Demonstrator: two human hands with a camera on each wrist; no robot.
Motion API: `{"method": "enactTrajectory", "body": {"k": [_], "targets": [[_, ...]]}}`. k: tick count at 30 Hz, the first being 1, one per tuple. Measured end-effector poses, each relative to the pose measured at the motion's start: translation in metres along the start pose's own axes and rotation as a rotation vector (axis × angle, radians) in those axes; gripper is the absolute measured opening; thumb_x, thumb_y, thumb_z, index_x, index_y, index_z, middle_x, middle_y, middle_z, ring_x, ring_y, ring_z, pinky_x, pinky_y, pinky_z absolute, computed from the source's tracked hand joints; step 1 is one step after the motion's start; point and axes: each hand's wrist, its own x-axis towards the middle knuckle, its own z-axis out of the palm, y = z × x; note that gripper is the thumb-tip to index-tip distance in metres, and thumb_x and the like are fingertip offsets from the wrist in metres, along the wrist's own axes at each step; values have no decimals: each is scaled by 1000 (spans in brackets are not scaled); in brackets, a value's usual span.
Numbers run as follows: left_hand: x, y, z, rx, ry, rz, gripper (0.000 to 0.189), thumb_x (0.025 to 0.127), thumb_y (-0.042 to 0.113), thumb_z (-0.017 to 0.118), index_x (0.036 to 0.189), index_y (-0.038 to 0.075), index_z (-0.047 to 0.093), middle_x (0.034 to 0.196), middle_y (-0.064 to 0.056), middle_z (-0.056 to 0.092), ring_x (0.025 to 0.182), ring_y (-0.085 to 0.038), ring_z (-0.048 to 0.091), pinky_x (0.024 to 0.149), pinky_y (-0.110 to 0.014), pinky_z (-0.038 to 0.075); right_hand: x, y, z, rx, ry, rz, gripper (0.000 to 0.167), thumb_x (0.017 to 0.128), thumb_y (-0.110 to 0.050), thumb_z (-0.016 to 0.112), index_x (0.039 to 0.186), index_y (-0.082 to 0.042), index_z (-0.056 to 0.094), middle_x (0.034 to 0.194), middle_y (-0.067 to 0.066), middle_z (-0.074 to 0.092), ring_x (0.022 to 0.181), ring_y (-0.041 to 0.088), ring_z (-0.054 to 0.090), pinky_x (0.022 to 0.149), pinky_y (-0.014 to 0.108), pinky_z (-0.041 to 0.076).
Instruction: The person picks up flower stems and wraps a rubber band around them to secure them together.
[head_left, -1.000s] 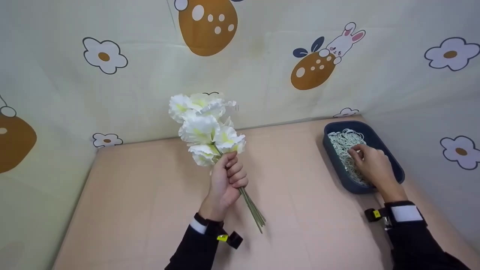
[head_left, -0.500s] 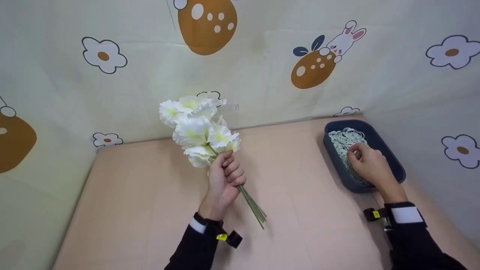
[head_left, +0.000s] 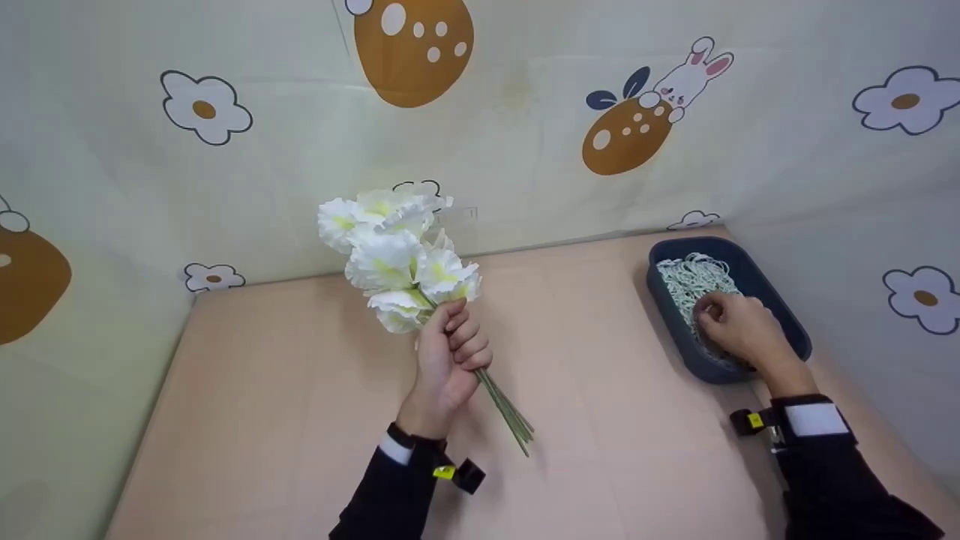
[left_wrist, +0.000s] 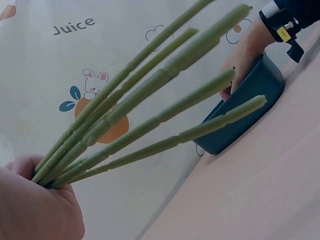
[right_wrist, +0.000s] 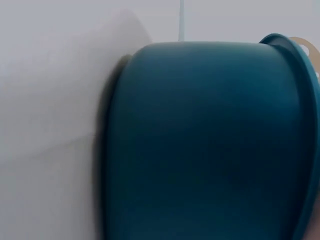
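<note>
The white flowers (head_left: 401, 259) are held as one bunch above the middle of the table (head_left: 592, 442), blooms toward the far edge and stems (head_left: 510, 412) slanting toward the near right. The stems are gripped just below the blooms by the left hand (head_left: 450, 349), its fingers closed firmly round them. Near the table's far right corner, pale loops (head_left: 686, 279) lie in a container (head_left: 769, 296), and over them the right hand (head_left: 739, 328) is bent, thumb and forefinger brought together; whether a loop is pinched cannot be told. Since the stem ends are splayed, the bunch could be put out of line by a slackened grip, and the lowest petals could be crushed by a higher one. Because the loops are tangled, several could be pulled up at once or dragged over the rim, and the container, perhaps light, could be shifted. The petals are thin and ruffled, yellow-green at the centre; the stems are slim, smooth and jointed. The container is dark blue, smooth-walled and round-cornered, and is backed by a printed, softly creased wall cloth (head_left: 300, 157).
</note>
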Motion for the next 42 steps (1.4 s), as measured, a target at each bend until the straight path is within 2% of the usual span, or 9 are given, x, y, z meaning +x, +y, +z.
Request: {"method": "enactTrajectory", "body": {"k": [5, 9, 12, 20, 23, 27, 34, 38, 42], "targets": [[0, 0, 0, -5, -2, -1, 40, 104, 19, 43, 65, 19, 32, 53, 10, 20, 42, -3, 16, 38, -17, 16, 11, 0, 3, -36, -38, 1, 26, 96, -14, 60, 114, 0, 72, 82, 9, 68, 66, 25, 58, 59, 43, 47], [0, 0, -1, -11, -2, -2, 40, 104, 19, 43, 66, 19, 33, 53, 10, 20, 42, -3, 16, 37, -17, 17, 16, -2, 7, -66, -83, -5, 26, 98, -18, 63, 114, 0, 73, 95, 16, 73, 85, 34, 67, 76, 58, 51], [0, 0, 0, -14, -6, 0, 39, 104, 19, 43, 66, 18, 33, 53, 10, 20, 42, -4, 16, 37, -17, 17, 17, -3, 8, -76, -72, -3, 23, 96, -15, 63, 109, 0, 75, 102, 20, 73, 91, 37, 68, 79, 61, 52], [-2, 0, 1, -17, -11, 9, 39, 104, 20, 44, 66, 19, 35, 53, 10, 22, 40, -3, 21, 37, -17, 18, 18, -4, 9, -83, -81, 14, 23, 92, -16, 62, 103, 2, 73, 89, 14, 71, 77, 30, 65, 73, 57, 54], [-2, 1, 0, -22, -9, 10, 39, 104, 19, 44, 66, 18, 35, 53, 10, 22, 40, -3, 21, 37, -17, 18, 15, -5, 6, -87, -28, 23, 24, 93, -17, 61, 104, 1, 72, 88, 15, 71, 70, 29, 63, 63, 54, 53], [-3, 2, 1, -34, -12, 36, 39, 104, 19, 43, 66, 18, 34, 53, 10, 21, 42, -3, 18, 38, -17, 17, 8, -10, -1, -80, 129, 6, 22, 96, -17, 62, 105, 1, 72, 88, 21, 71, 60, 27, 61, 54, 51, 49], [-4, 5, 2, -98, -38, 125, 41, 105, 18, 38, 65, 19, 30, 54, 11, 18, 45, -3, 13, 41, -17, 12, -5, -34, -13, -25, 343, -96, 18, 103, -13, 59, 107, 4, 65, 94, 24, 69, 70, 36, 63, 64, 58, 47], [-5, 7, 3, -135, -30, 173, 43, 105, 17, 38, 64, 19, 28, 53, 10, 18, 44, -4, 13, 40, -17, 12, -14, -65, -18, 0, 348, -194, 16, 104, -12, 58, 109, 1, 64, 95, 19, 69, 72, 30, 61, 64, 51, 47], [-6, 9, 4, -183, -44, 213, 43, 105, 17, 38, 63, 18, 28, 54, 9, 17, 44, -4, 12, 40, -18, 11, -24, -101, -16, 41, 261, -386, 7, 101, -9, 63, 105, -5, 66, 87, 5, 67, 69, 15, 59, 60, 36, 50]]}}
